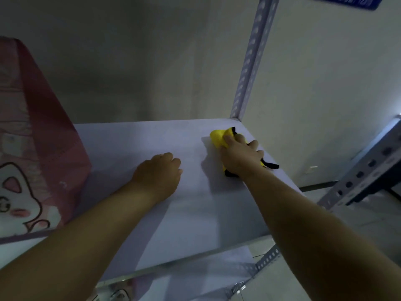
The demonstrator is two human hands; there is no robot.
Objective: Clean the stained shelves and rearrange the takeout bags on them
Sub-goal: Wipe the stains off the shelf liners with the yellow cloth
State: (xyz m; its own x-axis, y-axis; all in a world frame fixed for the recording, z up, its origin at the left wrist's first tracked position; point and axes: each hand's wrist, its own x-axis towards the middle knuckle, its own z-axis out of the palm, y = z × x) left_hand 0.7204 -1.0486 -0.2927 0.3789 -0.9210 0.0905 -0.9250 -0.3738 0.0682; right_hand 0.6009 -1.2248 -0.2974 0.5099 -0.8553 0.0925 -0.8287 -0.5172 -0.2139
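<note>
Fingers [175,163] of left hand [158,172] curled under, holding nothing, knuckles resting on pale grey flat metal shelf [195,213]. Pink translucent takeout bag [43,127] stands at left: cartoon figure printed, no words legible. Right hand [240,157] farther out, fingers clenched round yellow black-edged cloth [218,137] near far right corner. Risks: a stroke overrunning the right edge could drop the cloth; left forearm could nudge the bag. Blue sign [347,2] farthest: writing too blurred to read.
</note>
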